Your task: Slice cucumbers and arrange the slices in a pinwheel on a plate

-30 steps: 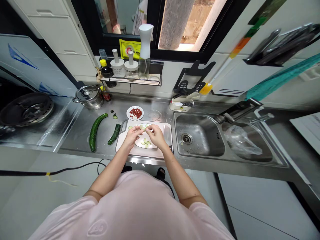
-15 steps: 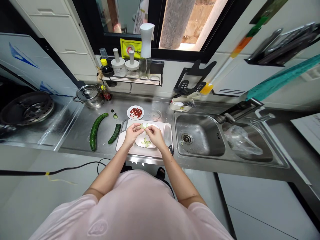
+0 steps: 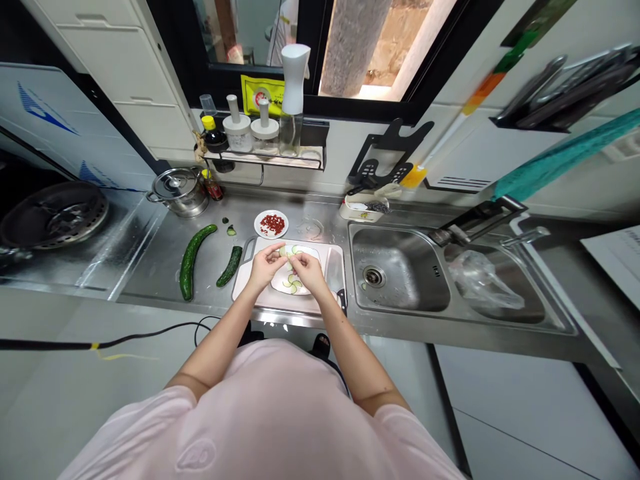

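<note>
Pinched tight, the left hand (image 3: pixel 265 265) and right hand (image 3: pixel 306 272) meet at their fingertips on a thin cucumber slice (image 3: pixel 286 251), which they hold just above the far edge of a white plate (image 3: pixel 306 288). That plate sits on a pale cutting board (image 3: pixel 300 305), and neither hand rests on the board. A few more pale green slices (image 3: pixel 292 283) lie on the plate, fanned into a small pinwheel near its middle, while the rest of the plate shows bare. So far that fan is all that is laid out, and the plate has room for more.

Left of the cutting board, two dark green cucumber pieces lie on the steel bench (image 3: pixel 320 220) with no slices taken from their visible lengths: a long curved cucumber (image 3: pixel 187 260) and a shorter piece (image 3: pixel 229 266). These are the uncut lengths that remain. Beyond the cutting board sits a small plate of chopped red chilli (image 3: pixel 271 225), and a black-handled knife (image 3: pixel 342 300) lies along the board's right edge, with neither hand on it. Right of the cutting board is a steel sink (image 3: pixel 400 270).
</note>
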The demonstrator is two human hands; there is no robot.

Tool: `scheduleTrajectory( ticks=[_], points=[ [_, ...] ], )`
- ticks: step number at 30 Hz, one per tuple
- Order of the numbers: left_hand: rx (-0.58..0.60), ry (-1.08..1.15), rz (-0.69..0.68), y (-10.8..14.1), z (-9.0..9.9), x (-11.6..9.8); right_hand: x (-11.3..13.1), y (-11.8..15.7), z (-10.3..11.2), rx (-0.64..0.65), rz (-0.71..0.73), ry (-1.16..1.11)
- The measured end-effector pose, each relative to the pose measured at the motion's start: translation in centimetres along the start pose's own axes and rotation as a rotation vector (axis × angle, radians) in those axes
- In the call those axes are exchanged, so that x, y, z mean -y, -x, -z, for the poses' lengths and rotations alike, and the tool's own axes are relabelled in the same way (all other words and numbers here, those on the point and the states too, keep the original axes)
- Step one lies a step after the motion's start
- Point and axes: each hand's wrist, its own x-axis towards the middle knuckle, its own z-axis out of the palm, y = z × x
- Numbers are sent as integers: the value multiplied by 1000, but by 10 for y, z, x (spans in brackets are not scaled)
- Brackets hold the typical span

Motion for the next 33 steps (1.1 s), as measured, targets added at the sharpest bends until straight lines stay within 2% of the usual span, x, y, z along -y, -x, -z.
scheduleTrajectory(
  ticks=[7,16,20,25,33],
  points=[
    [34,-45,4,-2,2,0,-7,-2,1,43,-38,-32],
    [111,-56,45,-22,17,20,-27,-15,3,99,-20,54],
    [114,-154,15,-37,26,32,-39,-26,-2,132,-54,201],
    [87,-263,18,-54,35,57,-57,-39,-9,122,-92,532],
    [104,-497,79,-63,46,94,-76,-45,-18,100,-133,752]
  ],
)
